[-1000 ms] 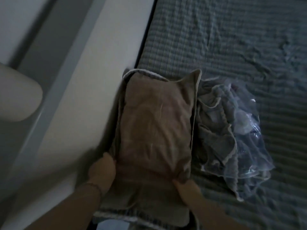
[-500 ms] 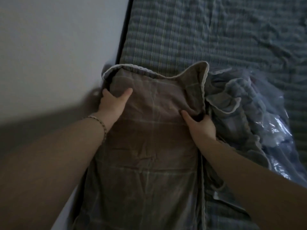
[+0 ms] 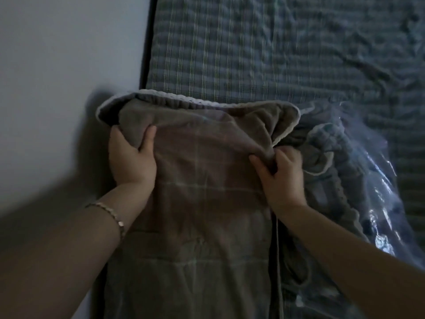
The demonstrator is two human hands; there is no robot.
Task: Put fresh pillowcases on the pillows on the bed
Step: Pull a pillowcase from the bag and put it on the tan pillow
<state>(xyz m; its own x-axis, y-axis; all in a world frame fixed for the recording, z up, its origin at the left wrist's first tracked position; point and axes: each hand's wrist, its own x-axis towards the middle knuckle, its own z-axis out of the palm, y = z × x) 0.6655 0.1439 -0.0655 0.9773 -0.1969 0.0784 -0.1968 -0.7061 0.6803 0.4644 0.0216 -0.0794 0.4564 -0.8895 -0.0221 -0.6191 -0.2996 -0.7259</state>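
Pillowcase [image 3: 202,180], centre frame: likely handling as soft, light, limp cloth. Gripping bunched fabric near upper corners with left hand [image 3: 132,157] and right hand [image 3: 280,173].

Matt checked cloth pillowcase [image 3: 202,203] — glossy plastic bag [image 3: 377,203].

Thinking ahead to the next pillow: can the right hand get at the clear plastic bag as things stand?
Probably yes, once it lets go. The right hand grips the pillowcase, but the plastic bag lies on the bed just to its right, with only loose grey fabric between.
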